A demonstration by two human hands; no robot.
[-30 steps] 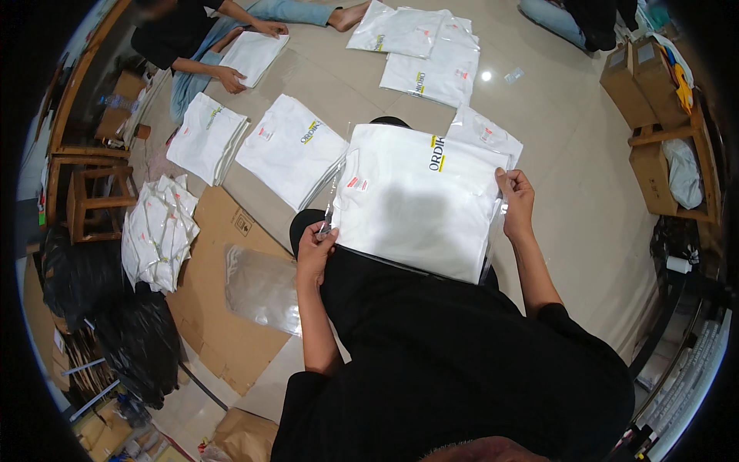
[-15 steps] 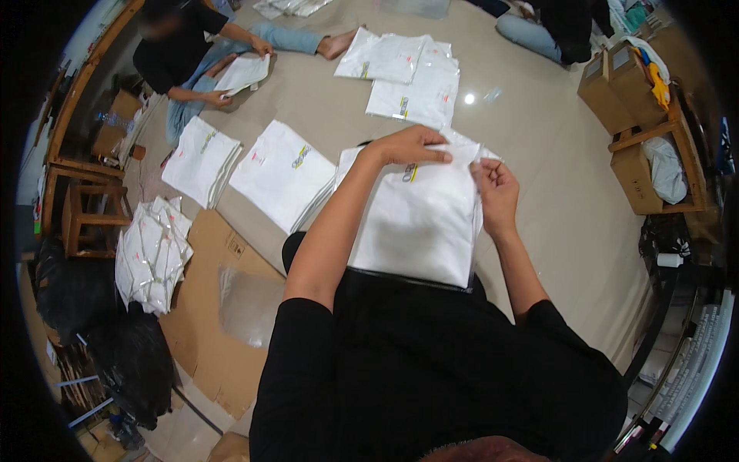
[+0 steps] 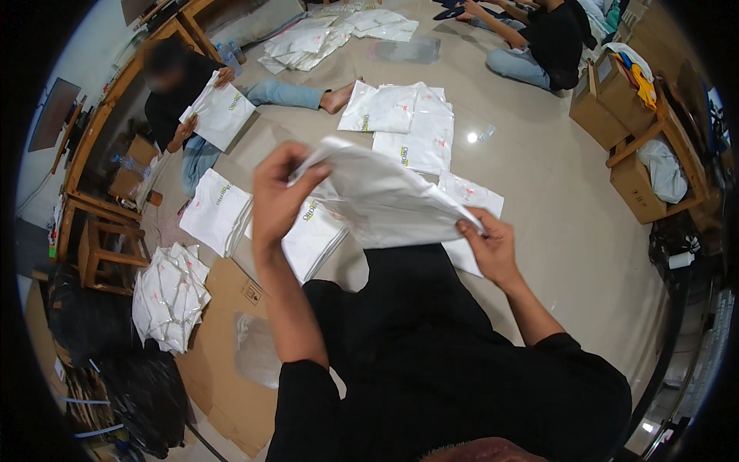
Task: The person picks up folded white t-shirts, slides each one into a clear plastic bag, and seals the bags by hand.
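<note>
The white shirt spans between left grip and right grip.

Cardboard sheet, brown, one: flat on the tiled floor; I take it as landmark. Black plastic bags, two: I count them left of the sheet. Wooden stool, one: beyond the sheet, to its left. Cardboard boxes, brown: I find them well apart from the sheet, far to its right, at a wooden rack. Yellow cloth: by those boxes, right of the sheet. White plastic bag: in the rack, likewise right.
</note>
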